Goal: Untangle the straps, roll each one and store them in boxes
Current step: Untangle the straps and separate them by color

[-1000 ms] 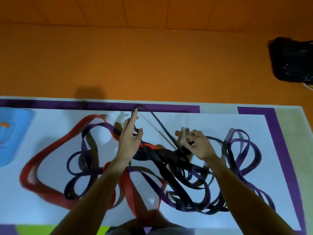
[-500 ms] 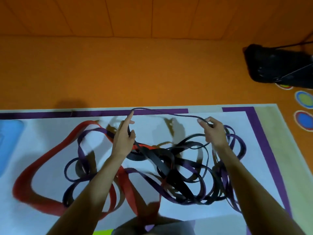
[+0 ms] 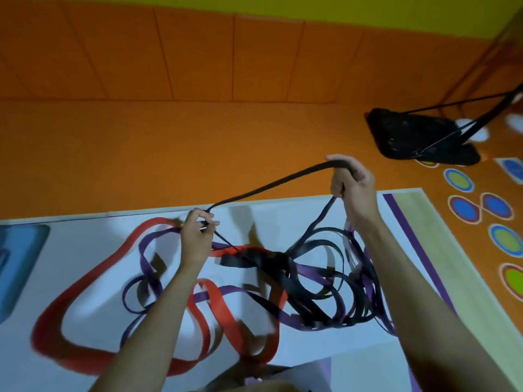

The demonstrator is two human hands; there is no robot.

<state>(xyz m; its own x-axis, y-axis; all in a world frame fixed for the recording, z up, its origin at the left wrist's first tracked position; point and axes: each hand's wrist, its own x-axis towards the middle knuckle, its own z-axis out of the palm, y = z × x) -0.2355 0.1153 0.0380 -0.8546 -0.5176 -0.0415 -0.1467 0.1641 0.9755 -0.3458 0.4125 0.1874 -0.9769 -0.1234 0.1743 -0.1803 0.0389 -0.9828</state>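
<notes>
A tangle of straps lies on the white mat (image 3: 93,250): a wide red strap (image 3: 93,267) looping at the left, a purple strap (image 3: 147,244) woven through it, and a heap of black strap (image 3: 311,295) at the middle right. My left hand (image 3: 198,236) pinches the black strap near the mat's far edge. My right hand (image 3: 351,185) is raised up and to the right, closed on the same black strap. A length of it runs taut between my hands, and another length hangs from my right hand down into the heap.
A blue box (image 3: 19,267) sits at the mat's left edge. A black bag (image 3: 418,140) with cords lies on the orange floor at the far right. Coloured floor circles (image 3: 458,179) run along the right side. An orange padded wall (image 3: 198,52) rises behind.
My right hand has risen and moved right, drawing the black strap out of the heap and stretching it between my hands. My left hand has closed into a pinch.
</notes>
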